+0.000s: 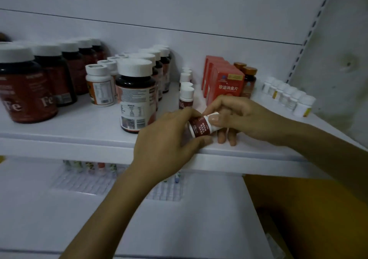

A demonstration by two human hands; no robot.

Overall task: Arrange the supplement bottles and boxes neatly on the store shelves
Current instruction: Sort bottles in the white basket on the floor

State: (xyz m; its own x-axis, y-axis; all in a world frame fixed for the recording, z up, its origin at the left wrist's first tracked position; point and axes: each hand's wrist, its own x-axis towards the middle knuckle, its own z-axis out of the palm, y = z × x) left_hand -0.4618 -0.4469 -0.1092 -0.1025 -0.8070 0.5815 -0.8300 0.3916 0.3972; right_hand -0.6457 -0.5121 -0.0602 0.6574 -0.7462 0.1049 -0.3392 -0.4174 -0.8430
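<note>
Both hands hold one small white bottle with a dark red label (200, 127), tipped on its side just above the front edge of the white shelf (79, 139). My left hand (167, 137) pinches its body from the left. My right hand (237, 117) grips its white cap end from the right. Behind them stands a row of matching small bottles (186, 95), and to the right a row of red boxes (227, 83).
Large dark bottles marked Fe (25, 87) line the left. White bottles (99, 85), dark jars with white caps (135, 93), brown amber-capped bottles (249, 81) and small white bottles (288, 97) fill the shelf. A lower shelf (59, 209) carries clear trays.
</note>
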